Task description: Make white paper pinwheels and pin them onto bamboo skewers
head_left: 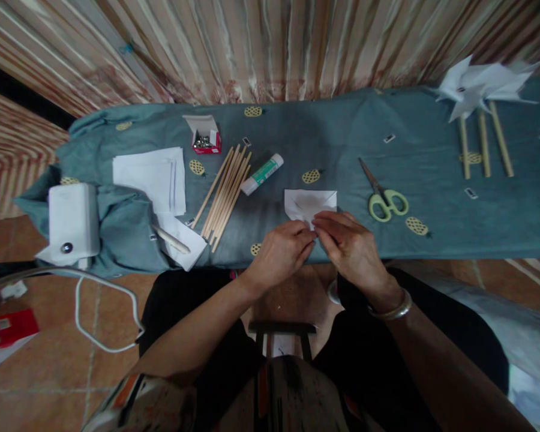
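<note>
**Creased paper sheet [302, 201], pinched between two hands at the near edge of a cloth-covered counter [351, 138]**

Centre, near: the sheet, white, matt and stiff, lies with its far edge straight and thin diagonal creases running inward from its far corners; its near part is hidden by fingers. The left hand [279, 251] grips it with fingers curled inward and knuckles raised. The right hand [351, 247] grips it opposite, thumb and forefinger closed at the same spot, the other fingers folded over. The fingertips of both hands nearly meet. Both bare forearms slant inward from the near side; a smooth, shiny metal bangle [396, 307] circles the right wrist.

Left of the sheet: a cylindrical glue stick [263, 174], white and green, lies against a loose fan of slender, pale wooden sticks [225, 195]. Beyond these, a small red cardboard box [206, 141], flap raised, holds shiny metal pieces. Farther left are flat white papers [155, 180] and a glossy, round-cornered white device [73, 219].

Right of the sheet: scissors [383, 195] with looped, pale green handles, blades pointing far. Far right: sharp-folded paper pinwheels [470, 84] on round wooden rods [483, 144].

Covering: soft blue-green cloth printed with yellow pineapples, rumpled at left. Behind: a striped curtain [252, 48] in deep vertical pleats.
</note>
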Action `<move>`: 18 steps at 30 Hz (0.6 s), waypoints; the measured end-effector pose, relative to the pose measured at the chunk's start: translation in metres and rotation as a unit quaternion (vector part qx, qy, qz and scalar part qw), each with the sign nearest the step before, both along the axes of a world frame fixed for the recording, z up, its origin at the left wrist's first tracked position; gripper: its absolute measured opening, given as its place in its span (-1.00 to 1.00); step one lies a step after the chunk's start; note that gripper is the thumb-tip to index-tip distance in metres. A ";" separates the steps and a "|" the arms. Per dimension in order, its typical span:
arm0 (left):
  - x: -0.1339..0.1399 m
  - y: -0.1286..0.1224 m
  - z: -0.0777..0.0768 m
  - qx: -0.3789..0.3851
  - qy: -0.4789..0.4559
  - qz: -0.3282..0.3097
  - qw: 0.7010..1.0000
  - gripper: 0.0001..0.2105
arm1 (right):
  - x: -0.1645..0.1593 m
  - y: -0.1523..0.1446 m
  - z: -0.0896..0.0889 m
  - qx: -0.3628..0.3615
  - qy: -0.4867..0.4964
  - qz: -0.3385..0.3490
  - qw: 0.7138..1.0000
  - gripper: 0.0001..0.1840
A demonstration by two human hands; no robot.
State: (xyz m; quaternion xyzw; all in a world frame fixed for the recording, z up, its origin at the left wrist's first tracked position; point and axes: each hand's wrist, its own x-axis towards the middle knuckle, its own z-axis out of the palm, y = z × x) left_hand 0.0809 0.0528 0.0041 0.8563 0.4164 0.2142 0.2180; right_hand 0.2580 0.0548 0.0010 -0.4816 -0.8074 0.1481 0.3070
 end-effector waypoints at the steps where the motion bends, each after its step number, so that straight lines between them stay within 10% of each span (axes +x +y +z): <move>1: 0.000 0.000 0.000 0.001 -0.001 0.000 1.000 -0.82 | 0.000 0.000 0.000 0.002 -0.001 0.000 1.000 -0.74; 18: 0.001 0.000 0.000 -0.018 -0.010 0.009 1.000 -0.83 | -0.007 -0.004 0.000 -0.049 -0.028 -0.008 0.998 -0.56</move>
